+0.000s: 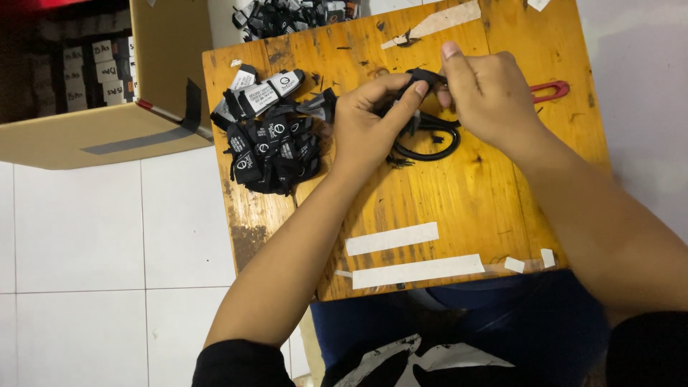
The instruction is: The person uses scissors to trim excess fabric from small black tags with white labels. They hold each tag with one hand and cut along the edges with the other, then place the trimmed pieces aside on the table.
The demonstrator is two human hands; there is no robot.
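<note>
Over a small wooden table (444, 208), both hands meet on a small black piece (424, 76). My left hand (369, 122) pinches it from the left with thumb and fingers. From the right, my right hand (487, 89) grips the same piece with its fingertips. A black looped cord (433, 147) lies on the table just under the hands; whether it joins the piece is hidden. To the left of my left hand lies a pile of black tags with white print (269, 143).
An open cardboard box (107, 129) with small labelled packs stands on the white tiled floor at the left. Red-handled scissors (550, 89) lie behind my right hand. More black tags (287, 18) sit past the table's far edge. White tape strips (416, 271) mark the near edge.
</note>
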